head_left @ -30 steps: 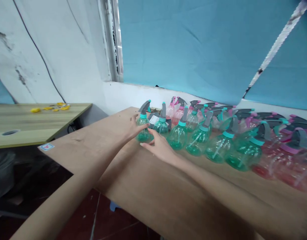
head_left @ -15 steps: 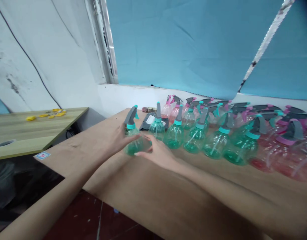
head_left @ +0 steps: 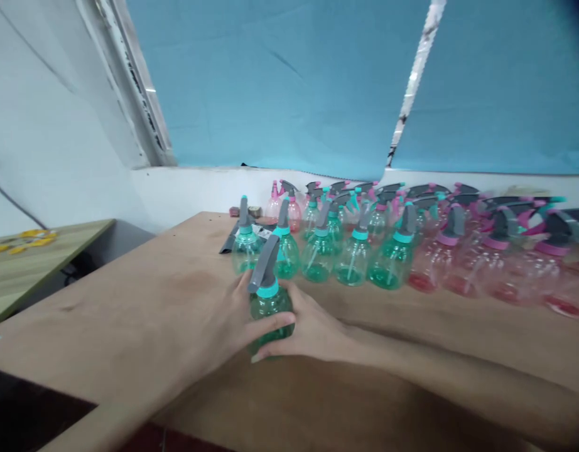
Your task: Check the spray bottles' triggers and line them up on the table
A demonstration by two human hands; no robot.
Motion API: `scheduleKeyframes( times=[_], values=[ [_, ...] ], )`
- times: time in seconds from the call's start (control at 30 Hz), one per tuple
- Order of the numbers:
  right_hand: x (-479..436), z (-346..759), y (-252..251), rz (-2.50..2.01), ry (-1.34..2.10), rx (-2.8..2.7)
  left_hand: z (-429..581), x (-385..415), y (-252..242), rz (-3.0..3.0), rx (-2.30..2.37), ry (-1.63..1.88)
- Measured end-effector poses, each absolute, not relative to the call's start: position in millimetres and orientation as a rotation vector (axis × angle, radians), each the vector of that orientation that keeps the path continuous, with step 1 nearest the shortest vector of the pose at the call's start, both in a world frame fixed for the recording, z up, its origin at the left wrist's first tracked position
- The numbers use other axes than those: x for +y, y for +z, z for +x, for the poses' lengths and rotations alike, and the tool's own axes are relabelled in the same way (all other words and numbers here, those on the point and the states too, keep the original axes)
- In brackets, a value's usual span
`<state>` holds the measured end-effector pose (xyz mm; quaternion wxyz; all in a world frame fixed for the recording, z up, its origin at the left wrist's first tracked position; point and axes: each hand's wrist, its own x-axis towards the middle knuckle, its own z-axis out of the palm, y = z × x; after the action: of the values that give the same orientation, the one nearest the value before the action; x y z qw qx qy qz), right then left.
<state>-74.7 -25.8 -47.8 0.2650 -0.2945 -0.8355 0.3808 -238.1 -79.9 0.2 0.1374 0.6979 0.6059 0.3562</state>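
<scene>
Both my hands are wrapped round one green spray bottle (head_left: 269, 302) with a teal collar and a grey trigger head. My left hand (head_left: 233, 320) grips its left side, with a finger across the front. My right hand (head_left: 311, 326) cups its right side and base. The bottle stands upright on the brown table (head_left: 167, 295), in front of the row of green spray bottles (head_left: 318, 254).
Rows of green and pink spray bottles (head_left: 463, 251) run along the back of the table below a blue curtain (head_left: 294, 81). A dark flat packet (head_left: 230, 238) lies behind the nearest bottles. A wooden desk (head_left: 21, 257) with yellow bits stands at left.
The green bottle has come out of the row toward me, held in both hands. The camera has swung left to right, so the bottle rows now sit more central.
</scene>
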Motion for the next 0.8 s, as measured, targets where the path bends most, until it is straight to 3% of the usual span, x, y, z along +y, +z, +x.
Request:
scheduleKeyframes(
  times=[0.13,0.27,0.8],
  values=[
    [-20.2,-30.5,-46.4,-0.815,0.959,-2.203,-196.2,-67.4,17.7,2.003,1.602,0.874],
    [-15.7,9.7,-45.6,-0.849,0.927,-2.185,-152.0,-51.0,30.1,1.932,1.505,1.031],
    [-12.2,116.1,-53.6,-0.887,0.747,-2.167,-33.1,1.4,7.1,1.882,1.107,1.083]
  ],
)
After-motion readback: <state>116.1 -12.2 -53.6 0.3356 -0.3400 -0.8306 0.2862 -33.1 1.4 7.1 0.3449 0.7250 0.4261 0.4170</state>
